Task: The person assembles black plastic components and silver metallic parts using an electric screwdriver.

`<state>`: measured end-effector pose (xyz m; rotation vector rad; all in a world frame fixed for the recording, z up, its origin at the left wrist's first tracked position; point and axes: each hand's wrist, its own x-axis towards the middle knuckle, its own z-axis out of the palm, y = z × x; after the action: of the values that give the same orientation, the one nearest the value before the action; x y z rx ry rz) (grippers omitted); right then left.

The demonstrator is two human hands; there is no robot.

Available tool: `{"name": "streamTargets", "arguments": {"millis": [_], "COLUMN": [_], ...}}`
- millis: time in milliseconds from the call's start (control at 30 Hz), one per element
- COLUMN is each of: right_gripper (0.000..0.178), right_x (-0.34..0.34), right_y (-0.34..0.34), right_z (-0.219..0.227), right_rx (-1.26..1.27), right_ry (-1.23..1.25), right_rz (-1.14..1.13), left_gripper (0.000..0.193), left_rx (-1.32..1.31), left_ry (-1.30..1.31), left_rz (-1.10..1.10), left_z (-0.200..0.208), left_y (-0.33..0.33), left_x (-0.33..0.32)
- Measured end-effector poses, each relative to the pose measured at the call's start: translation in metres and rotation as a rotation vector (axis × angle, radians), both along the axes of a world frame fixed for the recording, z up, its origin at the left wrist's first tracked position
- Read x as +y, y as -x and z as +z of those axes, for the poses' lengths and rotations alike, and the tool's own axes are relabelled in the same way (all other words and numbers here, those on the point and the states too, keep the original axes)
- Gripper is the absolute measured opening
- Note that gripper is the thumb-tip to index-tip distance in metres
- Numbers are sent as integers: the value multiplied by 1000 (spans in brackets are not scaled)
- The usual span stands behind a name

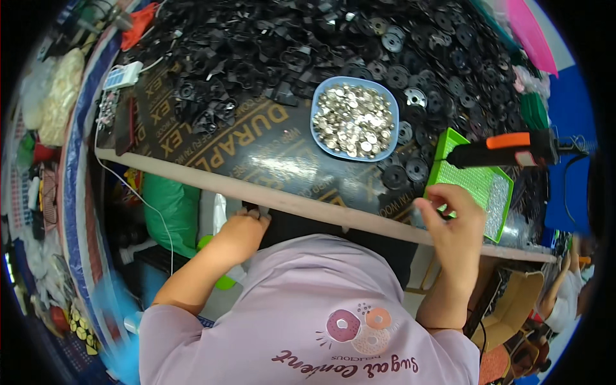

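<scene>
The green tray [448,140] is found just beyond the right hand [457,215], its near side partly hidden by the curled fingers, with small silvery pieces [497,202] gathered on the side to the right of that hand. Which of the tray's sides is longer cannot be told with certainty. Above the tray, farther from the hand, a black powered screwdriver with an orange band [507,153] is held crosswise, its narrow tip pointed leftward and its body set off to the hand's right. The thumb and forefinger are drawn near each other; whether anything small is pinched there cannot be told. The left hand [242,231] is kept well apart, below the table edge [289,202], its fingers bent by something dark; its grasp cannot be made out. By the right hand, therefore, both tray and screwdriver are more nearly reached.
</scene>
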<state>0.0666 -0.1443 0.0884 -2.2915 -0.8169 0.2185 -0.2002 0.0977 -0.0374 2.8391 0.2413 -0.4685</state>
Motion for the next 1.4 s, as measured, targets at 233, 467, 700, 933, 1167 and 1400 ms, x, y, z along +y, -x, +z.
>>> {"name": "streamTargets", "arguments": {"millis": [233,467,700,933,1167,1400], "right_gripper": [38,33,49,48,44,31], "right_x": [37,36,31,34,35,62], "right_y": [4,1,6,2,22,16], "right_z": [-36,-35,-45,-54,-42,-33], "right_rx": [-377,-306,552,1489,405,-249], "right_ry": [115,39,-370,-838,-164,-49], "right_rz": [234,325,223,300,292,322], "left_gripper": [11,42,28,26,19,27], "left_rx": [-288,-845,-826,-887,-610,-551], "left_ry": [625,-97,-184,59,1605,1783], "left_rz": [260,333,318,489,827,865], "left_z": [93,49,47,48,63,61], "left_y": [-84,-169,-160,-152,-128,-121], "left_x": [41,72,68,72,60,30]}}
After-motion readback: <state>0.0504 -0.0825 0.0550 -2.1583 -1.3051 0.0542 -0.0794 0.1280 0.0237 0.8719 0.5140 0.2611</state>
